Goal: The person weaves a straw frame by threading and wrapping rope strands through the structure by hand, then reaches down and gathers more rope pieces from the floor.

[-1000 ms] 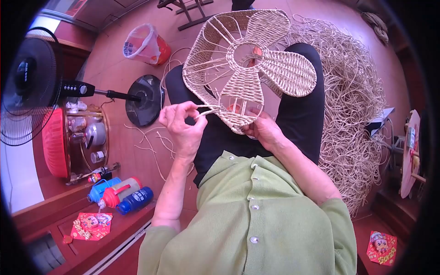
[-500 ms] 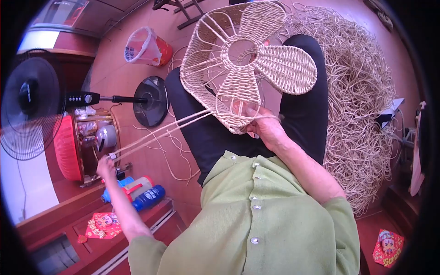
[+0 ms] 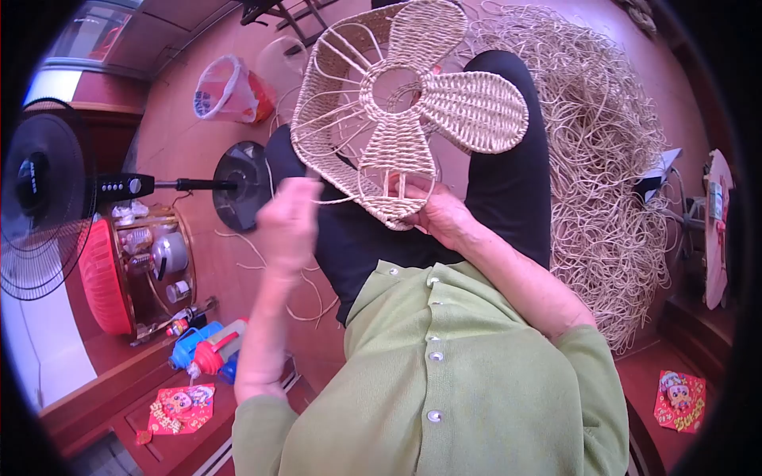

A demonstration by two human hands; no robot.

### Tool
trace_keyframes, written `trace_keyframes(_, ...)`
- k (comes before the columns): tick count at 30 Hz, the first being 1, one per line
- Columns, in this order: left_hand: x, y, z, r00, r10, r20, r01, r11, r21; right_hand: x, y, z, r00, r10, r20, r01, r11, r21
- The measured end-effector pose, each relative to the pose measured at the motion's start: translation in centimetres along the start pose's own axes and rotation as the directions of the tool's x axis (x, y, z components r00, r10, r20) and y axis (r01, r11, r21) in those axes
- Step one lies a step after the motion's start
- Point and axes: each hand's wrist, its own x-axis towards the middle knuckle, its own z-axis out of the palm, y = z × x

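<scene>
A woven cord basket (image 3: 317, 135) rests across my thighs, with a flower-shaped panel of broad petals around an open ring (image 3: 397, 89). Two petals and the one nearest me are filled with weaving, except for bare ribs at the near petal's lower end; thin bare ribs show at the left. My right hand (image 3: 440, 216) grips the basket's near corner by those bare ribs, its fingertips partly hidden behind the weave. To the left of the basket, my left hand (image 3: 290, 218) is closed and blurred by motion. A pale cord (image 3: 337, 201) runs from it to the near petal.
A large heap of loose cord (image 3: 603, 174) covers the floor at right. On the left stand a black fan (image 3: 44, 190), its round base (image 3: 242, 186) and a lined bin (image 3: 230, 91). Bottles (image 3: 198, 341) and a red envelope (image 3: 182, 408) lie lower left. Loose cord strands (image 3: 317, 305) trail on the floor.
My left hand has swung from far left back toward the basket; the long taut cord strands no longer stretch out to the left. My right hand stays at the basket's near corner.
</scene>
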Motion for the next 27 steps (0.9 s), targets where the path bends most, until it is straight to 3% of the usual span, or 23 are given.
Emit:
trace_keyframes(1,0.1,0.7,2.6,0.98,0.195,-0.04,-0.192,0.979,0.065,0.0,0.0,0.1,1.0,0.003,0.005,-0.003,1.0,-0.003)
trace_keyframes(2,0.1,1.9,3.9,0.971,0.236,0.027,-0.238,0.967,0.091,0.1,0.2,0.1,1.0,0.009,-0.022,-0.009,1.0,-0.005)
trace_keyframes(3,0.1,2.3,5.1,0.974,0.22,0.059,-0.227,0.96,0.165,0.1,0.0,0.1,1.0,0.007,0.002,-0.007,1.0,-0.014)
trace_keyframes(5,0.1,3.7,5.5,0.983,-0.013,0.183,-0.033,0.968,0.25,0.0,-0.5,0.3,0.999,0.013,0.05,-0.012,1.0,-0.022)
trace_keyframes(8,-0.3,3.0,6.3,0.978,0.164,0.129,-0.191,0.952,0.238,0.3,0.0,0.3,0.997,-0.016,0.071,0.015,1.0,0.005)
trace_keyframes(12,1.5,3.9,5.7,0.903,0.317,0.29,-0.392,0.882,0.26,0.3,-0.4,0.1,0.995,0.006,0.097,-0.006,1.0,-0.004)
trace_keyframes(16,2.8,4.0,6.0,0.887,0.244,0.392,-0.365,0.891,0.271,1.1,0.2,-0.1,0.997,-0.013,0.08,0.01,1.0,0.029)
trace_keyframes(19,3.1,3.1,5.8,0.907,0.264,0.329,-0.296,0.954,0.051,1.5,0.6,-0.2,0.997,-0.023,0.073,0.02,0.999,0.039)
trace_keyframes(20,3.1,3.5,5.2,0.926,0.175,0.334,-0.191,0.981,0.017,1.4,0.4,-0.1,0.997,-0.017,0.076,0.014,0.999,0.034)
trace_keyframes(23,2.5,4.7,4.7,0.982,0.155,0.109,-0.143,0.984,-0.107,0.4,-0.2,0.4,0.997,-0.021,0.071,0.02,1.0,0.011)
trace_keyframes(24,2.4,4.1,4.9,0.945,0.32,0.069,-0.32,0.947,-0.019,0.0,-0.2,0.2,0.994,-0.033,0.106,0.031,0.999,0.016)
trace_keyframes(27,2.4,4.4,5.3,0.892,0.42,0.167,-0.426,0.905,0.002,-0.5,0.4,-0.6,0.99,-0.053,0.133,0.037,0.992,0.12)
